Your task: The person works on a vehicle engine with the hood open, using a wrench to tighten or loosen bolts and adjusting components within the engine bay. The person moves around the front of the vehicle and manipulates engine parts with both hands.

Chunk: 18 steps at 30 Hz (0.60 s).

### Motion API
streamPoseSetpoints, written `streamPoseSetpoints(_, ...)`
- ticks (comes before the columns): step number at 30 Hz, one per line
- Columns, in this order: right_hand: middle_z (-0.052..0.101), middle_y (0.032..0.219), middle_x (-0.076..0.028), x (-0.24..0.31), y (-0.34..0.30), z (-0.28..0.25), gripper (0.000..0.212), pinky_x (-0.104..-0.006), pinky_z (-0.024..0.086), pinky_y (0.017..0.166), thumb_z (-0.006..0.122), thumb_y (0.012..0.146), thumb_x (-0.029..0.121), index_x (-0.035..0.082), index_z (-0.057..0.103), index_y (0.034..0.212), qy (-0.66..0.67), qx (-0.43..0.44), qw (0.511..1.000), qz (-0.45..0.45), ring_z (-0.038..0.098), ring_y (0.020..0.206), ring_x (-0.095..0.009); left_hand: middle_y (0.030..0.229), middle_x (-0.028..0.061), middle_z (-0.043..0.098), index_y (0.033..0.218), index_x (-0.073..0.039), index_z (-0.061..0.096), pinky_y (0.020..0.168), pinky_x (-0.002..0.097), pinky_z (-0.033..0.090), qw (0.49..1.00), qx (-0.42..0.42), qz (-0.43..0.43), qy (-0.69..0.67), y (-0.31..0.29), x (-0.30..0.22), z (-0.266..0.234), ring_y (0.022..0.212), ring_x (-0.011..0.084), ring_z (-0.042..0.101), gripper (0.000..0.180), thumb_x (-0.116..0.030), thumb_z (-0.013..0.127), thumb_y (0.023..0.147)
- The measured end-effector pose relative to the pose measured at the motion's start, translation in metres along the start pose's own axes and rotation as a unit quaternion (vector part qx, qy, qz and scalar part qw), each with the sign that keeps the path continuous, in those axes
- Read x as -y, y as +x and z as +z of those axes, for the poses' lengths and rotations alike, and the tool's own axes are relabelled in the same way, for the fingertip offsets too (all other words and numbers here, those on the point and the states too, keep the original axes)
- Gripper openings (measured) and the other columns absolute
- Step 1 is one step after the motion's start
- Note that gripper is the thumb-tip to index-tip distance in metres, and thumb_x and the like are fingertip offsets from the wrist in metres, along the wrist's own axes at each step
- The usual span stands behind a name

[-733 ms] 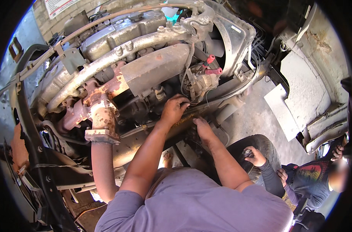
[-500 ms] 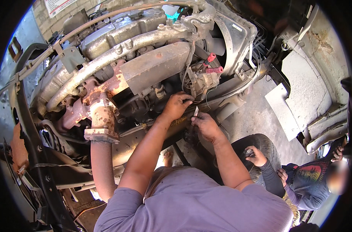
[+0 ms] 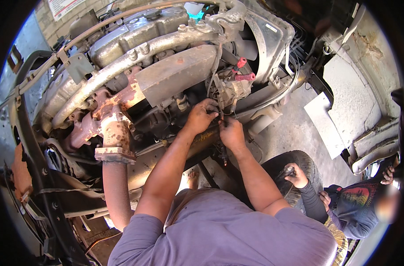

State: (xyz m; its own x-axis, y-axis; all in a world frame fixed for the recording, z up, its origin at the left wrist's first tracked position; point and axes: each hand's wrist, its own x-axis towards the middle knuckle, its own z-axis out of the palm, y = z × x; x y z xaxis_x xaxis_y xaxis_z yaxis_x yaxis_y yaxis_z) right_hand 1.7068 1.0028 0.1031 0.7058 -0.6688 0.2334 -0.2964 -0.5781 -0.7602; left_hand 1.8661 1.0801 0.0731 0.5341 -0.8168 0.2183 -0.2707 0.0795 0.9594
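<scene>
In front of the engine, my left hand is closed, its thumb and fingers pinched on what looks like a thin dark wire below the alternator. My right hand is right beside it, also closed, gripping a small pale blade that its fingers now mostly cover. The fingertips of both hands nearly meet at the wire. Two red-capped terminals stick out from the alternator above the hands. The wire's far end is too small to make out.
A rusty exhaust manifold and its pipe stand by my left arm. A long metal rail runs beneath my hands. A tire lies to the right, where another person's hand holds a small dark object. The radiator shroud rises beyond the alternator.
My right hand has moved up and slightly left, bringing the blade to the wire at my left fingertips. My left hand stays nearly in place, still pinched.
</scene>
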Motion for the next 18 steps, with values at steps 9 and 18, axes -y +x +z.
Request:
streamPoseSetpoints(9, 0.071, 0.096, -0.031, 0.016, 0.001, -0.005, 0.018, -0.0559, 0.056, 0.084, 0.065, 0.098, 0.015, 0.0, 0.073, 0.104, -0.032, 0.022, 0.999, 0.007, 0.069, 0.098, -0.051, 0.102, 0.0054, 0.073, 0.114, -0.002, 0.063, 0.09, 0.0314, 0.054, 0.999, -0.035, -0.016, 0.013, 0.0, -0.003, 0.002, 0.098, 0.0138, 0.068, 0.03, 0.008, 0.077, 0.089)
streamPoseSetpoints(18, 0.071, 0.093, -0.032, 0.007, 0.004, 0.007, 0.022, -0.0603, 0.056, 0.083, 0.065, 0.1, 0.019, -0.001, 0.073, 0.101, -0.072, -0.004, 0.997, -0.011, 0.069, 0.095, -0.053, 0.104, 0.0064, 0.074, 0.113, 0.0, 0.064, 0.092, 0.0317, 0.054, 0.999, -0.028, -0.009, -0.019, -0.001, 0.004, 0.003, 0.1, 0.0151, 0.069, 0.025, 0.008, 0.074, 0.091)
